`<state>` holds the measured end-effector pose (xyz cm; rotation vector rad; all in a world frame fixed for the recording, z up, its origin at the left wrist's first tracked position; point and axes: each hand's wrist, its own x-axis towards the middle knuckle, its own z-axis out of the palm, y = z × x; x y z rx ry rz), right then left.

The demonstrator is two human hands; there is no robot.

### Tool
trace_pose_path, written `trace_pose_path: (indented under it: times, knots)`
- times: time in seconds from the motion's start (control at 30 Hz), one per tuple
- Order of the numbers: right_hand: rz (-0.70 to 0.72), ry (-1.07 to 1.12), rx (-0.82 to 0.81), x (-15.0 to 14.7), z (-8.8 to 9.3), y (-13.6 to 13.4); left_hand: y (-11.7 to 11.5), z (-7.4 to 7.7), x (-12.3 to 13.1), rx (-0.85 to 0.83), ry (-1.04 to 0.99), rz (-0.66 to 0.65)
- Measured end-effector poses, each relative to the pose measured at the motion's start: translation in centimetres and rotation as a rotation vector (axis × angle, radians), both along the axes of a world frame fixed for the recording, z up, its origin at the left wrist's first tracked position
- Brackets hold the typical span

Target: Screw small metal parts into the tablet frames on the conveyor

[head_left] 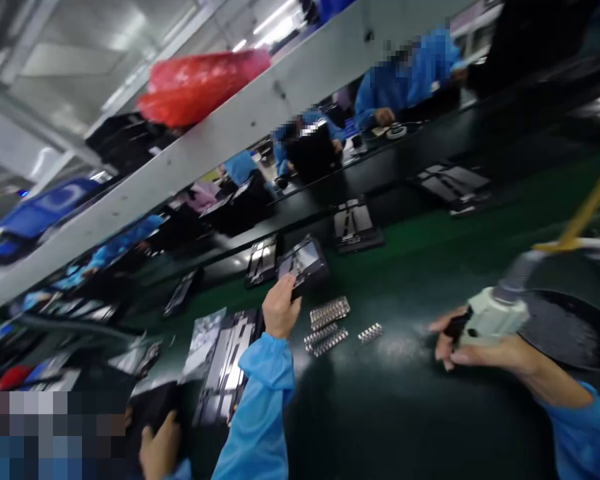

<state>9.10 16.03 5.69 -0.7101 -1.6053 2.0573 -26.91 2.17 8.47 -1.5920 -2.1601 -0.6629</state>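
Observation:
My left hand [281, 308] grips the near edge of a dark flat electronic unit [307, 267], with its fingers wrapped over the corner. The unit appears tilted up from the green bench surface. On the right, my right hand [473, 347] is closed around a pale handheld tool [495, 319] with a grey cable sleeve at its end. The tool's tip is hidden by the hand and blur. Between my hands lie strips of small shiny metal pieces [330, 312], with a shorter strip [371, 332] beside them.
Similar units [356, 223] lie along the green conveyor [400, 223]. An opened unit [230, 360] and a clear plastic bag [204, 340] lie left of my forearm. A co-worker's hand [161, 443] shows at lower left. A round black mat [573, 327] and yellow strap [593, 203] are at right.

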Motion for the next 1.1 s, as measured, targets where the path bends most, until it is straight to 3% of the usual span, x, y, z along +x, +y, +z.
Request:
trace_pose_path:
  times: [0.1,0.23,0.33,0.5,0.6,0.7,0.93,1.03,1.1]
  knots:
    - [0.033,0.135,-0.204,-0.3,-0.2,0.5,1.3,-0.8,-3.1,-0.120,0.024,0.034]
    - [0.212,0.173,-0.209,-0.9,-1.5,1.4,2.9,-0.9,-5.2,-0.320,0.049,0.125]
    - [0.261,0.146,-0.167,-0.7,-2.1,1.9,5.5,-1.0,-5.7,-0.459,0.061,0.203]
    - [0.273,0.161,-0.058,-1.0,-2.1,1.9,12.0,-1.9,-2.7,-0.676,0.107,0.092]
    - [0.265,0.139,-0.033,-1.5,-2.1,1.7,16.2,-2.4,-0.4,-0.695,0.159,0.059]
    - [0.244,0.107,-0.017,-1.9,-2.1,1.8,18.8,-1.8,1.1,-0.654,0.200,0.076]
    - [0.168,0.147,0.086,-2.2,-1.8,3.0,18.9,2.9,2.3,-0.347,0.270,0.178]
    - [0.143,0.142,0.120,-1.8,-1.7,3.5,17.0,4.6,3.5,-0.208,0.248,0.249]
    - [0.091,0.154,0.214,-0.9,-1.1,3.9,14.8,4.9,4.6,-0.098,0.201,0.241]
